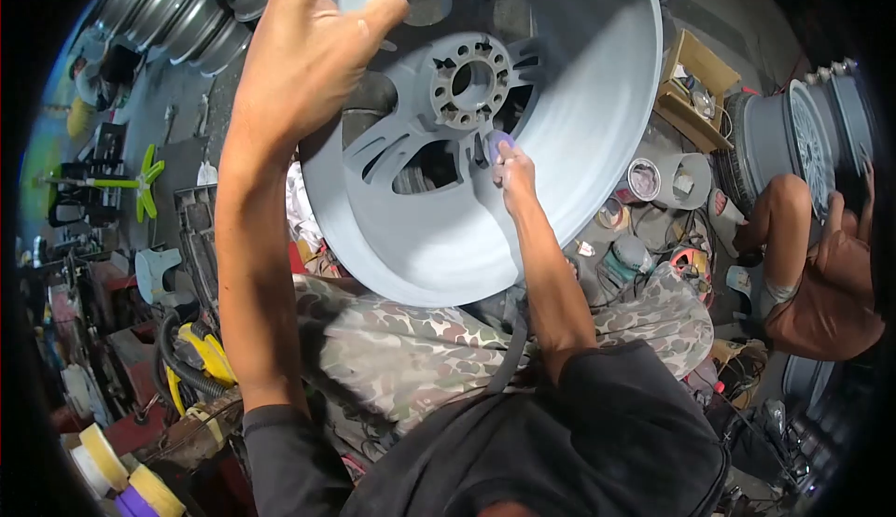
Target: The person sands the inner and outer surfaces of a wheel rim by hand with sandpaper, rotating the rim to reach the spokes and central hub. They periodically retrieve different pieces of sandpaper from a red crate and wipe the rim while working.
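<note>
A large grey car wheel rim (583, 134) is tilted up in front of my lap, its inner barrel facing me. My left hand (313, 55) is closed over the rim's upper left edge, thumb on the inside and the other fingers mostly hidden. Down near the hub, my right hand (515, 176) pinches a small purple sanding pad (501, 142). That pad touches the base of a spoke beside the ring of bolt holes (469, 85).
To the right are a cardboard box (695, 88), a tin of filler (644, 179) and a green power sander (627, 258). Another person (821, 274) crouches beside several wheels (807, 139). Tape rolls (140, 489) and a yellow tool (205, 354) lie left.
</note>
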Available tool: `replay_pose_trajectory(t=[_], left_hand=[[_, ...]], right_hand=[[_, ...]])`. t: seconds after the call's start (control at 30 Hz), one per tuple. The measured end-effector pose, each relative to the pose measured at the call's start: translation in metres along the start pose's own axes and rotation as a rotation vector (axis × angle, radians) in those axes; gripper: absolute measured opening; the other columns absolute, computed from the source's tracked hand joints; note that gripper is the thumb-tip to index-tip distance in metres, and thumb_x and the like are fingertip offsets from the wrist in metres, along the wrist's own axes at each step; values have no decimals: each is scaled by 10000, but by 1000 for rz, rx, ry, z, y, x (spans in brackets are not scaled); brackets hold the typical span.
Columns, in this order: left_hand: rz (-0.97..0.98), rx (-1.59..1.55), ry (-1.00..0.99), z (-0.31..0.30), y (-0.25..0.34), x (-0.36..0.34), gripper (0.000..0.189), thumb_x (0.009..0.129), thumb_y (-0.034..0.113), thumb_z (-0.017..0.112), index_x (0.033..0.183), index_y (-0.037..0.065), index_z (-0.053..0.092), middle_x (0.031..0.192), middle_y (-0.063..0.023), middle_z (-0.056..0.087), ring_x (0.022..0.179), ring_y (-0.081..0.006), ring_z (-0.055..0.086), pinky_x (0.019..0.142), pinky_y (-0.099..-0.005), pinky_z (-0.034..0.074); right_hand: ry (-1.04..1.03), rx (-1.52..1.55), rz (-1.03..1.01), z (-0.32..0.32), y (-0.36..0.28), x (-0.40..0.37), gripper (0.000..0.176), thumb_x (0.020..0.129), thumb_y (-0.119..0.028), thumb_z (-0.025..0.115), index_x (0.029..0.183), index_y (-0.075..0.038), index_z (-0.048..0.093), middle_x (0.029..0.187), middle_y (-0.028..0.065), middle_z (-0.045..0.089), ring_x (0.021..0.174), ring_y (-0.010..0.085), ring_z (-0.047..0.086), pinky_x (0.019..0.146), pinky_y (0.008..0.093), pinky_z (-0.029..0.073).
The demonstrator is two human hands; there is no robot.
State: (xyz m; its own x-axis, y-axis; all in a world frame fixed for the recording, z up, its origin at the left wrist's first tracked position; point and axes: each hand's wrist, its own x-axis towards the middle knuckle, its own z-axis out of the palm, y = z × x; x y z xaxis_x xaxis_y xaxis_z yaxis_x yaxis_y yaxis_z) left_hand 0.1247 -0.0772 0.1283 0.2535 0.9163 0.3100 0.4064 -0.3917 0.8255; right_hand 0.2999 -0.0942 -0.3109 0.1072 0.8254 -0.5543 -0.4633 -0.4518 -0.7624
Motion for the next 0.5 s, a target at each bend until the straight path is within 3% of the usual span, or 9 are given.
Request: replay_pose_trajectory(t=[0.07, 0.13, 0.2, 0.27, 0.33, 0.37, 0.43, 0.47, 0.5], left_hand=[[-83, 56, -10, 3, 3, 1, 544, 813, 12, 578, 1354, -35, 550, 1083, -34, 630, 896, -90, 539, 799, -227, 451], [31, -86, 69, 9, 2, 4, 537, 815, 12, 581, 1350, -30, 552, 1033, -19, 623, 833, -81, 526, 744, -220, 448], [-78, -24, 19, 0, 3, -2, 530, 821, 14, 586, 1348, -30, 551, 1018, -17, 617, 810, -75, 522, 713, -214, 450], [-25, -92, 62, 4, -9, -1, 533, 828, 17, 588, 1357, -27, 545, 1009, -17, 619, 799, -76, 523, 697, -219, 454], [-47, -15, 7, 3, -1, -4, 534, 831, 17, 589, 1361, -22, 544, 1015, -20, 622, 795, -77, 526, 691, -221, 460], [-27, -106, 35, 6, -10, -1, 537, 830, 15, 588, 1363, -20, 543, 1012, -20, 623, 796, -78, 527, 689, -223, 461], [3, -194, 62, 6, -8, 2, 540, 828, 13, 588, 1365, -18, 542, 1010, -20, 624, 796, -78, 528, 686, -225, 462], [-78, -146, 31, 3, 0, -1, 541, 827, 12, 588, 1365, -18, 543, 1019, -22, 624, 808, -76, 528, 692, -224, 461], [-158, -97, 3, 1, 5, -2, 542, 826, 12, 587, 1365, -19, 543, 1029, -24, 624, 819, -75, 528, 697, -222, 460]], right_hand=[[215, -261, -60, 4, -5, 7, 295, 973, -231, 593, 978, 35, 722, 792, 70, 688, 674, 142, 603, 631, 333, 464], [198, -282, -111, 16, -16, 8, 305, 972, -248, 602, 999, 29, 725, 779, 60, 681, 656, 142, 584, 621, 340, 458], [167, -344, -178, 27, -23, 7, 329, 970, -284, 621, 1042, 19, 730, 754, 40, 667, 619, 142, 546, 601, 352, 447], [61, -225, -17, 13, -55, -11, 362, 960, -318, 640, 1090, 7, 729, 788, 96, 674, 672, 208, 574, 685, 351, 466], [118, -674, -470, 10, -82, -29, 317, 960, -272, 635, 1174, -55, 722, 881, 138, 631, 797, 253, 579, 755, 345, 464], [124, -670, -469, 18, -99, -42, 317, 960, -272, 635, 1174, -55, 722, 881, 138, 631, 797, 253, 579, 755, 345, 464], [124, -783, -1027, 42, -133, -65, 273, 949, -217, 631, 1179, -109, 730, 971, 167, 576, 921, 282, 565, 808, 373, 480], [126, -779, -1030, 49, -141, -69, 273, 949, -217, 631, 1179, -109, 730, 971, 167, 576, 921, 282, 565, 808, 373, 480], [130, -1048, -1097, 56, -148, -72, 272, 938, -203, 634, 1179, -119, 730, 1001, 169, 570, 954, 291, 560, 836, 392, 491]])
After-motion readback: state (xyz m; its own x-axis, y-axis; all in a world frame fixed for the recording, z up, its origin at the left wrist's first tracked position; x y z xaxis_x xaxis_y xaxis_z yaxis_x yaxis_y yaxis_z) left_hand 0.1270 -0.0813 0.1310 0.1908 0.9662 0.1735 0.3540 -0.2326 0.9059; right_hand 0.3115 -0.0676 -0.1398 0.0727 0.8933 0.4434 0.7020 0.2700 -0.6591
